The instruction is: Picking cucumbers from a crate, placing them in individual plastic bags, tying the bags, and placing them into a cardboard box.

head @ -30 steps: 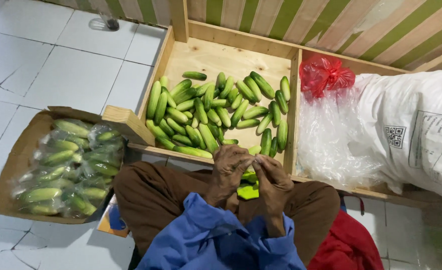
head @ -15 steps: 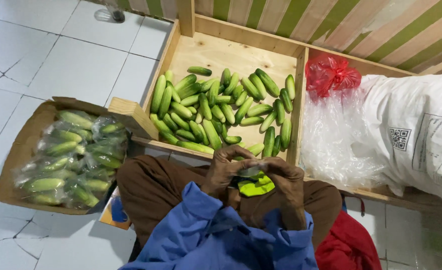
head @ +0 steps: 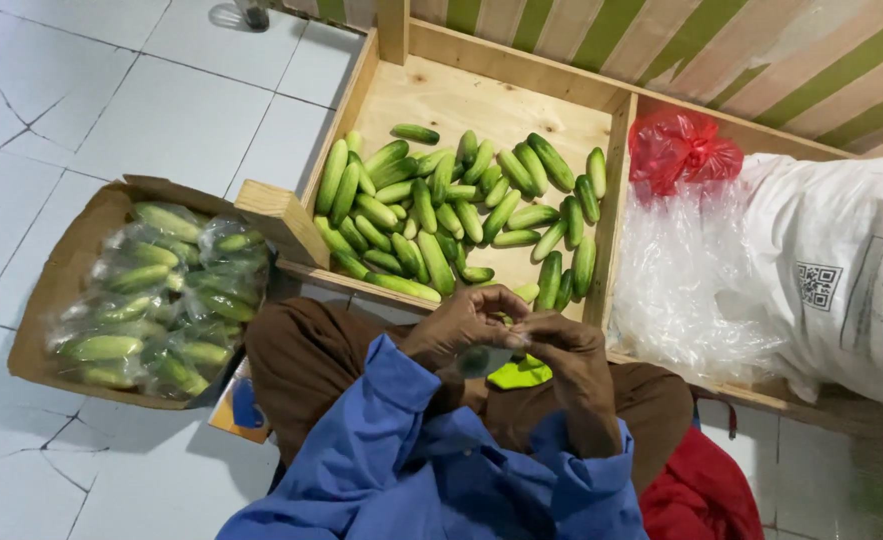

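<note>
Fingers of the left hand (head: 461, 325) and right hand (head: 566, 345) were pinched together on a small clear bag (head: 483, 360) above the lap; bagged cucumbers (head: 156, 295) filled the cardboard box (head: 51, 300), many loose cucumbers (head: 451, 205) remained in the wooden crate (head: 501, 90).

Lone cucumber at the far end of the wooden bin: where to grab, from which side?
Grip the lone cucumber across its middle, coming straight down from above. It lies flat and crosswise on bare wood, apart from the pile, so both long sides look free. Probably avoid its tapered, rounded ends.
</note>
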